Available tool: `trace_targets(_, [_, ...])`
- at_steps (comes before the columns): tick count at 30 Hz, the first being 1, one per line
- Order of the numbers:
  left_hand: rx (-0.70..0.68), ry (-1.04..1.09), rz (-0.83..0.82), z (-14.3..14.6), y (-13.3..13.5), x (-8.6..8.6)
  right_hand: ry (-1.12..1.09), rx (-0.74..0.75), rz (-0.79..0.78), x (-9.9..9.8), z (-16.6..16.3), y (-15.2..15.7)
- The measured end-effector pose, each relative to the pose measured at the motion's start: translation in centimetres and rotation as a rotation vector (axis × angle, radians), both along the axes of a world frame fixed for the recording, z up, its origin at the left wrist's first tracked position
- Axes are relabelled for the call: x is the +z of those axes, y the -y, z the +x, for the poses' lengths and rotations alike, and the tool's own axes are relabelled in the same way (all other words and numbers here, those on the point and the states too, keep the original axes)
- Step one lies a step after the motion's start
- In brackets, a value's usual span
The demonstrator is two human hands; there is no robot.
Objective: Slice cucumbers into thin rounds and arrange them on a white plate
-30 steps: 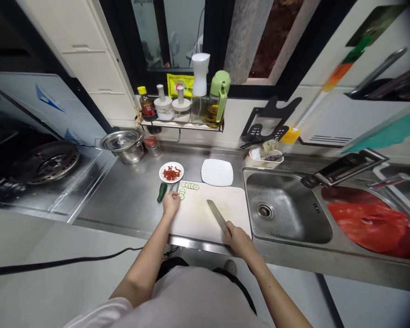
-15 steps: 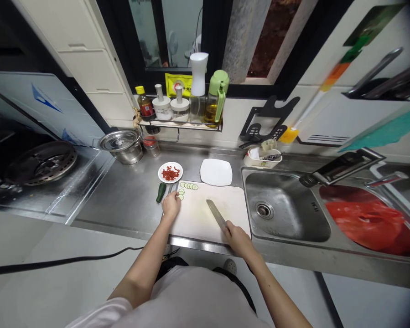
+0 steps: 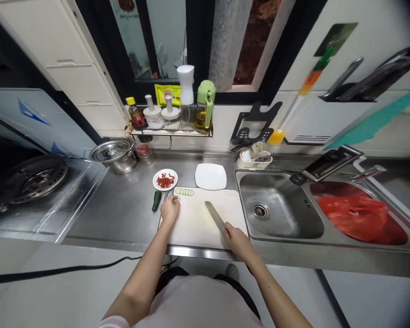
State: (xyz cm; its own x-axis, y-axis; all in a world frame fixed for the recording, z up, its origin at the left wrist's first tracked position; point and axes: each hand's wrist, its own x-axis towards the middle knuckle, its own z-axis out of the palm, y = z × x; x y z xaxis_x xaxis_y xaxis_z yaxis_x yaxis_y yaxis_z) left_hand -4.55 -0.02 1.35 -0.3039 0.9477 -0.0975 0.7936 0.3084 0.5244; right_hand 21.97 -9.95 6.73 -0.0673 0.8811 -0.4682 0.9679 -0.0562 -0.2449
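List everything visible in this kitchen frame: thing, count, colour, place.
cutting board: 1, white, counter in front of the person
cucumber slices: a short row, green, board's far left corner
cucumber piece: 1, dark green, counter left of the board
knife: 1, steel blade, over the board
round plate: 1, white, holds red pieces, behind the board
square plate: 1, white, behind the board
pot: 1, steel, lidded, back left
sink: 1, steel, right of the board
red basin: 1, far right
shelf bottles: several, back wall
left hand: on the board's left edge by the slices
right hand: grips the knife handle
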Motion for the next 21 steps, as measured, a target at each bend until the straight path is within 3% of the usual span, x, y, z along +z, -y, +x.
trace_targets(10, [-0.253,-0.183,-0.03,4.8,-4.0,0.6,-0.014,-0.014,-0.014,-0.7,-0.1,0.0])
trace_targets(21, [-0.315,-0.289,-0.001,5.4,-4.7,-0.4,-0.018,-0.039,-0.049,-0.3,0.2,-0.1])
